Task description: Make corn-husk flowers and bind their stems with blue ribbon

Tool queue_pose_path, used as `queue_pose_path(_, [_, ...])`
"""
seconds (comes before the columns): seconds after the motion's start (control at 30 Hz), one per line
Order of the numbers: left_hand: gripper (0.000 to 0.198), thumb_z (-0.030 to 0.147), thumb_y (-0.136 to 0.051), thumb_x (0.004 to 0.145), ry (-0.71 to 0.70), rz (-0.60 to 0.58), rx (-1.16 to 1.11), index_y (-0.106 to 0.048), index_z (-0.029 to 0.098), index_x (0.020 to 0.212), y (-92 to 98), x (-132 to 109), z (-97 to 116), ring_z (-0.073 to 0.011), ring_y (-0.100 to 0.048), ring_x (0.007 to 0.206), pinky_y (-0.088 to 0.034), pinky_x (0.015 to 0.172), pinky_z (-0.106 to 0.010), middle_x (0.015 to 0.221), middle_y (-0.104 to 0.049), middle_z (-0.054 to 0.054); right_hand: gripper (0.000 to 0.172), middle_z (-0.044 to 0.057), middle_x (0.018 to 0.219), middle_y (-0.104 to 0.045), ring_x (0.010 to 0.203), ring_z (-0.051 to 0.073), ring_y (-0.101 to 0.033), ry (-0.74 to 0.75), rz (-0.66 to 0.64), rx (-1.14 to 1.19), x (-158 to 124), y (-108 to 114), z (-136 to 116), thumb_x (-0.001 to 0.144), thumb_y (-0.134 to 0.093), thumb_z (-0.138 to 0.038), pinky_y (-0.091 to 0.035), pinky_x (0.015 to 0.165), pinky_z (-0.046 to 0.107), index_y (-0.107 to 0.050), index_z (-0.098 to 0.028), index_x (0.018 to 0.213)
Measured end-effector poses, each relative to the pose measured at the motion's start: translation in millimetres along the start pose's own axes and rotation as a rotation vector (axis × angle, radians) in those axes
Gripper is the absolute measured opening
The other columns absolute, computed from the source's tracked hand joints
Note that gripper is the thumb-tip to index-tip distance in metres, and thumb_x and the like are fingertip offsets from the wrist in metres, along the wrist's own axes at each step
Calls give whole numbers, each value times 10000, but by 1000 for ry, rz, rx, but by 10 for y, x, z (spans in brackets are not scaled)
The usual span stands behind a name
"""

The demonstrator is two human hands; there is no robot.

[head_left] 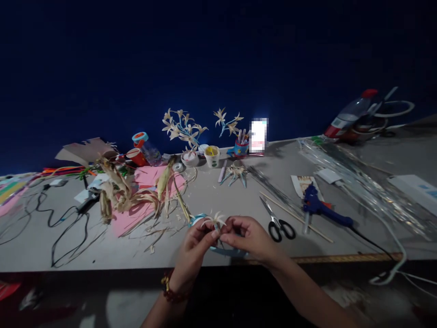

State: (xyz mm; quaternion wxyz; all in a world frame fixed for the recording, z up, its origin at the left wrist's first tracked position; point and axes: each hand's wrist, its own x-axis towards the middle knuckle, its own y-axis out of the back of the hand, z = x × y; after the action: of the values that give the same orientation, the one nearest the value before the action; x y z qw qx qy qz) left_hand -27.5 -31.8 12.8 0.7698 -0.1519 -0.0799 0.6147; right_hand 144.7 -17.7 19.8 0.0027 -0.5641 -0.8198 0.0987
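Near the table's front edge my left hand (pixel 200 241) and my right hand (pixel 247 234) meet with fingertips pinched. Between them is a small pale flower (pixel 215 221) with pointed petals that look like dried corn husk. Its stem is mostly hidden by my fingers. A blue-and-white roll of tape (pixel 198 219) lies partly behind my left hand. Scissors (pixel 278 223) with black handles rest to the right of my right hand, blades pointing away. Beyond my hands, several finished-looking flowers on blue stems (pixel 235 173) lie in a small cluster.
Dried corn husks (pixel 116 191) cover pink paper (pixel 128 221) at left, beside black cables (pixel 54 223). A blue glue gun (pixel 324 209) and wooden stick (pixel 297 216) lie at right. Flower branches (pixel 184 127), cups (pixel 212 157) and a lit phone (pixel 258 135) stand along the wall.
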Motion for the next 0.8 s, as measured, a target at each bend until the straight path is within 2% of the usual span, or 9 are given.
queue_pose_path(0.13, [93, 230, -691, 836, 24, 5, -56, -629, 164, 856, 4, -14, -30, -116, -515, 735, -415, 678, -227, 819, -601, -14, 331, -67, 592, -443, 533, 77, -359, -33, 7, 69, -15, -38, 16, 679, -795, -427, -319, 507, 210, -581, -175, 696])
queue_pose_path(0.37, [154, 230, -769, 754, 24, 52, -111, -633, 161, 776, -38, -30, -42, -117, -521, 723, -418, 684, -228, 772, -590, -1, 292, -39, 657, -506, 623, 100, -420, 37, 28, 28, -32, -69, 54, 694, -779, -383, -359, 581, 222, -579, -171, 690])
queue_pose_path(0.47, [185, 238, -791, 723, 79, 39, -174, -630, 149, 736, -38, -32, -36, -104, -503, 679, -402, 645, -216, 747, -587, -3, 300, -34, 663, -519, 619, 99, -434, 4, 22, 40, -47, -74, 52, 683, -790, -404, -367, 587, 228, -610, -166, 716])
queue_pose_path(0.6, [156, 222, -771, 742, 92, 19, -175, -637, 142, 741, -23, -43, -16, -92, -475, 641, -381, 604, -208, 754, -578, -8, 334, -38, 665, -545, 586, 87, -445, -93, -16, 104, -66, -74, 16, 649, -816, -425, -370, 581, 228, -640, -164, 760])
queue_pose_path(0.7, [148, 211, -760, 753, 74, 16, -169, -629, 143, 734, -10, -56, -14, -93, -471, 646, -383, 606, -207, 750, -569, -7, 342, -22, 705, -573, 616, 92, -470, -88, -18, 85, -72, -77, -6, 639, -827, -422, -369, 584, 225, -649, -158, 764])
queue_pose_path(0.8, [128, 204, -745, 767, 59, 10, -153, -633, 143, 750, 11, -65, -37, -98, -475, 658, -388, 610, -212, 759, -569, -10, 364, -41, 640, -530, 563, 82, -422, -99, -18, 90, -75, -88, -2, 639, -822, -454, -326, 527, 215, -633, -161, 745])
